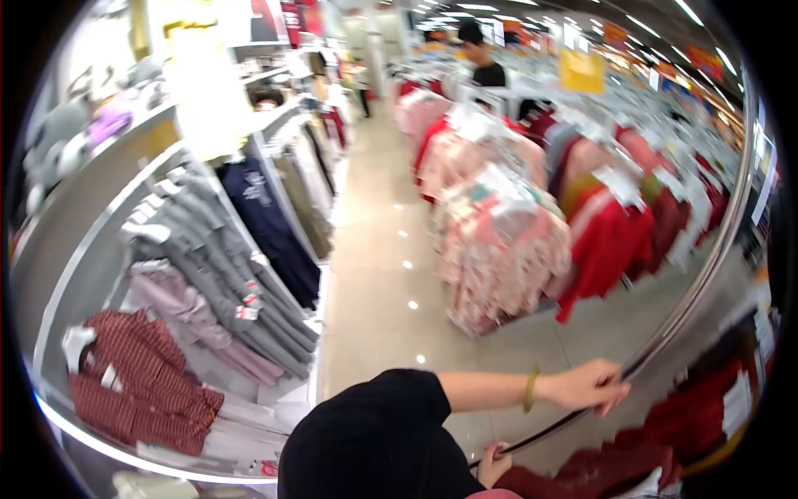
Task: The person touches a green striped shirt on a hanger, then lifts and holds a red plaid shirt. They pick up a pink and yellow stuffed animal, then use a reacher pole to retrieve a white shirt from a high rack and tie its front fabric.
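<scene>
My right hand (588, 387) reaches out to the right and curls over a curved metal clothes rail (683, 314). A yellow-green bangle (530, 389) sits on that wrist. My left hand (492, 462) is low down at the rail's near end, right beside dark red garments (632, 456) that hang under the rail. My black sleeve (374, 441) hides much of this hand, so its grip is unclear.
A shiny tiled aisle (378, 249) runs ahead. Along the left wall hang grey tops (224, 266), a navy top (268, 218) and red striped shirts (133, 384). On the right stand racks of pink floral clothes (499, 249) and red clothes (608, 243). A person in black (484, 60) stands far back.
</scene>
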Motion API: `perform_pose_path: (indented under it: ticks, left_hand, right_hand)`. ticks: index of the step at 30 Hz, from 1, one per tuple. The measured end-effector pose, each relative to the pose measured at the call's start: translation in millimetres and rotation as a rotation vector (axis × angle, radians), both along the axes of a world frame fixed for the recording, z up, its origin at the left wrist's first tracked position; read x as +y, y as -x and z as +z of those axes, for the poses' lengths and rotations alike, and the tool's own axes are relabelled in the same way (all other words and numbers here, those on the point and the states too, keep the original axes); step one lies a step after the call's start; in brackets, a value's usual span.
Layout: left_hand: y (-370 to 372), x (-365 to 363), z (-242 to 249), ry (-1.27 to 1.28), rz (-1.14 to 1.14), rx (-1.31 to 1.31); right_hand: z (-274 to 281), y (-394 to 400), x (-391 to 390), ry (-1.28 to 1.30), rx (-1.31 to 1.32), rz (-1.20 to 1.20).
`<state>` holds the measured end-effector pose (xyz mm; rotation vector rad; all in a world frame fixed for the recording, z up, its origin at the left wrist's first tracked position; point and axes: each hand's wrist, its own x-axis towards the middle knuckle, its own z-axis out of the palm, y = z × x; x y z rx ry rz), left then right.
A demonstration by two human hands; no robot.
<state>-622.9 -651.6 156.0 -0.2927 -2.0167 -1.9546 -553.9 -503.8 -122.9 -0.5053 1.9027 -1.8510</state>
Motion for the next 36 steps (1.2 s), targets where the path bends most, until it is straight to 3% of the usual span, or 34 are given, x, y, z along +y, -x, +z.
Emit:
perform_pose_path:
  ticks: [1, 6, 9, 12, 17, 22, 25, 29, 31, 33, 36]
  left_hand:
    - [-16, -11, -14, 0.048, 0.092, 0.072]
    - [-126, -72, -50, 0.129, 0.316, 0.005]
    - [-202, -86, -38, 0.106, 0.47, 0.011]
    - [-265, -96, -42, -0.122, 0.672, -0.017]
    - [-356, -140, -40, -0.048, 0.854, 0.304]
    - [-442, -162, -3, 0.015, 1.107, 0.311]
    - [-493, -175, 25, 0.095, 1.243, 0.283]
    - [-529, -169, 86, 0.428, 1.616, -0.015]
    - [-547, -163, 79, 0.47, 1.676, -0.122]
    - [-551, -153, 63, 0.614, 1.888, -0.048]
    - [-571, -138, 4, 0.409, 1.965, 0.164]
  right_hand:
    - [-5, 1, -20, 0.149, -0.056, 0.004]
    - [-15, -17, -89, -0.03, -0.056, 0.513]
    - [-12, -34, -133, -0.112, -0.035, 0.796]
    - [-5, -60, -173, -0.194, -0.038, 0.963]
    - [-1, -120, -239, -0.251, -0.015, 1.239]
    - [4, -205, -297, -0.217, 0.03, 1.511]
    - [11, -262, -332, -0.127, 0.069, 1.683]
    - [43, -326, -369, 0.165, 0.186, 1.871]
    - [89, -346, -375, 0.299, 0.239, 1.908]
    - [127, -371, -376, 0.5, 0.065, 1.849]
    - [172, -395, -394, 0.64, 0.021, 1.899]
